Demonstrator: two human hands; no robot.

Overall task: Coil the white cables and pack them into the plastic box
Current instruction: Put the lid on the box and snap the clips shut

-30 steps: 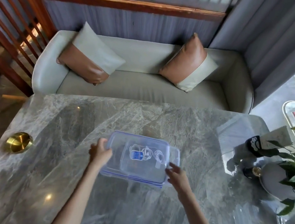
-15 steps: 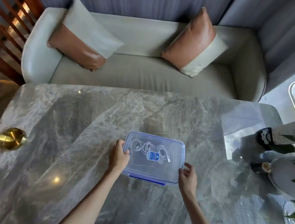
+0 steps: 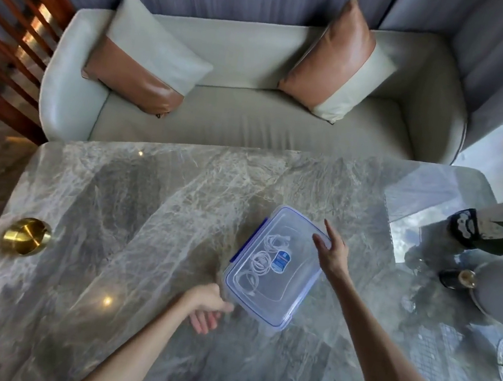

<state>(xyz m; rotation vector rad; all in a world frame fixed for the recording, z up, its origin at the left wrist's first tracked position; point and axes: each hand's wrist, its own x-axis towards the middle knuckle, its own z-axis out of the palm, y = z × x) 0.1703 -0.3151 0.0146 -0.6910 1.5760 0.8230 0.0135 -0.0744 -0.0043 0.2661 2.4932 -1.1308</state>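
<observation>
The clear plastic box [image 3: 291,295] with blue clips lies on the marble table [image 3: 147,210], turned at a diagonal with its lid on. Several coiled white cables [image 3: 259,261] show through the lid, beside a blue label. My left hand [image 3: 205,307] is at the box's near left corner; the thumb touches it and the fingers are loosely curled beside it. Fingers spread, my right hand [image 3: 332,252] rests on the far right edge of the lid.
A brass bowl [image 3: 26,235] sits near the table's left edge. At the right stand a dark bottle [image 3: 459,278], a grey vase with green leaves [image 3: 502,288] and a glass. A pale sofa [image 3: 236,119] with two cushions lies beyond the table.
The box has been set down and swung from lying crosswise to a diagonal. My left hand slid to its near corner and my right hand moved to its far edge.
</observation>
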